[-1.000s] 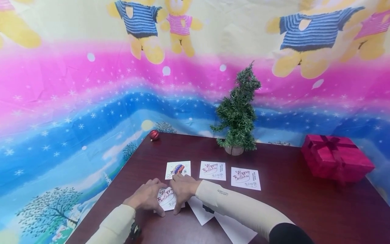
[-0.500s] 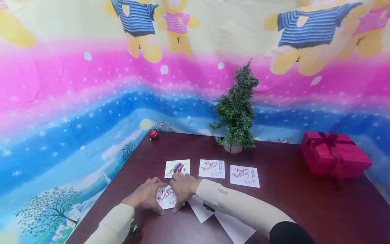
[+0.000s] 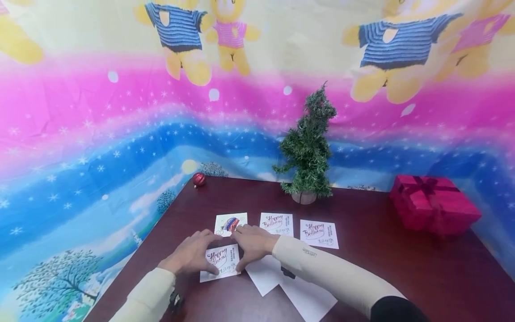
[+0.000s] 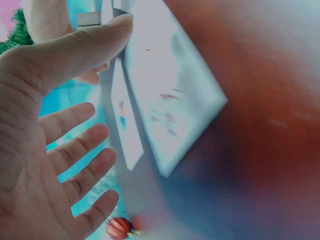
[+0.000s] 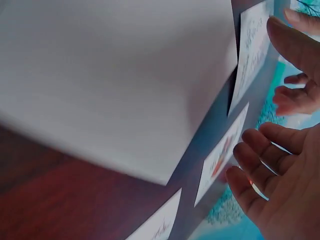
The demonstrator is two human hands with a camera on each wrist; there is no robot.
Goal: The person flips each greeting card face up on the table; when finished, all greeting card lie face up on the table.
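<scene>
A white "Happy Birthday" card (image 3: 227,264) lies flat on the dark table between my hands. At its left side is my left hand (image 3: 192,252), thumb over the card's near part and fingers loosely extended. My right hand (image 3: 254,243) is at its right edge, thumb tip beside the near corner. The left wrist view shows the left fingers (image 4: 92,165) spread apart, with the card (image 4: 165,105) beyond the thumb. In the right wrist view the right fingers (image 5: 265,157) are relaxed and hold nothing. Just behind lies a card with a colourful picture (image 3: 229,223), partly covered by the right fingertips.
Two more birthday cards, one in the middle (image 3: 276,223) and one further right (image 3: 318,233), continue the back row. Blank white sheets (image 3: 307,297) lie under the right forearm. Behind stand a small green tree (image 3: 307,147), a red gift box (image 3: 434,201) and a red ornament ball (image 3: 199,179).
My hands have spread apart, the right one moving off to the right, so more of the near card shows. The cards in the back row stay put.
</scene>
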